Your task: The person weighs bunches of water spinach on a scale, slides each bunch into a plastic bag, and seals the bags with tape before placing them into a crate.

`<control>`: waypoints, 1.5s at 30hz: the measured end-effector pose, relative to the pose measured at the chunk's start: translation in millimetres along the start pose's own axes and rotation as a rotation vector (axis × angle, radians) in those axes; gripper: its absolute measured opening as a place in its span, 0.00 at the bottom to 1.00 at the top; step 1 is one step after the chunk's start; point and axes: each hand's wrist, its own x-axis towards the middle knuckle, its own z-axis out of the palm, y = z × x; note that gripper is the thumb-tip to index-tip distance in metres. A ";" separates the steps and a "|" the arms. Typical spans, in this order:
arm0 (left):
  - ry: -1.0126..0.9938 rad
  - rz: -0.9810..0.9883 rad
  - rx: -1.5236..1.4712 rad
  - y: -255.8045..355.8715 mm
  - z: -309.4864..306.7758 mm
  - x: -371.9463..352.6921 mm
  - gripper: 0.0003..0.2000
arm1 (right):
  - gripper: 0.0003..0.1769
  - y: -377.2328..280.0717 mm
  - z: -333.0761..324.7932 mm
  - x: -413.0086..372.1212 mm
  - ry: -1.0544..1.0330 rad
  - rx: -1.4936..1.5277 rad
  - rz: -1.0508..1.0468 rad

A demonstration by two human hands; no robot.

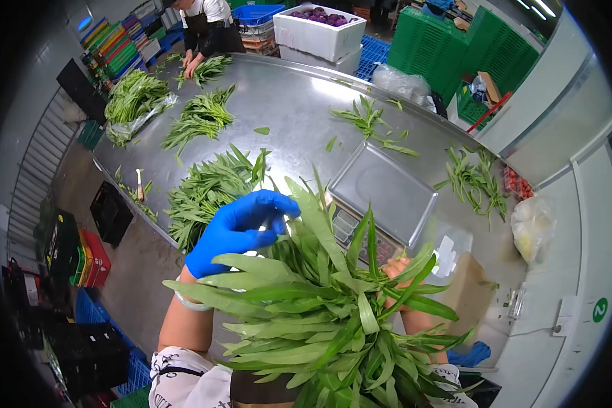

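A large bunch of water spinach (319,299) fills the space before my chest, long leaves fanning left and down. My right hand (396,269), bare, is wrapped round the bunch on its right side, mostly covered by leaves. My left hand (241,228), in a blue glove, is at the upper left of the bunch. Its fingers are bent with the thumb apart, fingertips right beside an upright leaf. Behind the bunch stands a weighing scale (384,194) with a bare metal pan and a keypad. To the left of my glove lies a heap of greens (207,190).
More piles of greens (200,117) lie on the metal table (285,102), with loose stems (476,180) at right. A knife (140,185) rests near the left edge. Across the table a person (207,27) handles greens. Green crates (425,51) and a white foam box (316,34) stand behind.
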 end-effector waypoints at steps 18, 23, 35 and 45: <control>0.776 0.300 0.374 -19.7 -43.9 0.1 0.04 | 0.20 27.9 55.6 -59.1 -0.105 -0.001 0.305; 0.623 -0.057 0.344 -95.2 -77.5 -12.9 0.05 | 0.22 61.2 84.6 -37.8 -0.045 0.762 0.867; 0.189 -0.538 0.460 -297.9 -54.8 -75.9 0.09 | 0.23 147.2 142.3 51.5 -0.090 1.424 1.480; -0.027 -0.409 0.742 -319.3 -49.9 -46.2 0.11 | 0.33 122.4 84.3 64.8 -0.184 0.467 1.283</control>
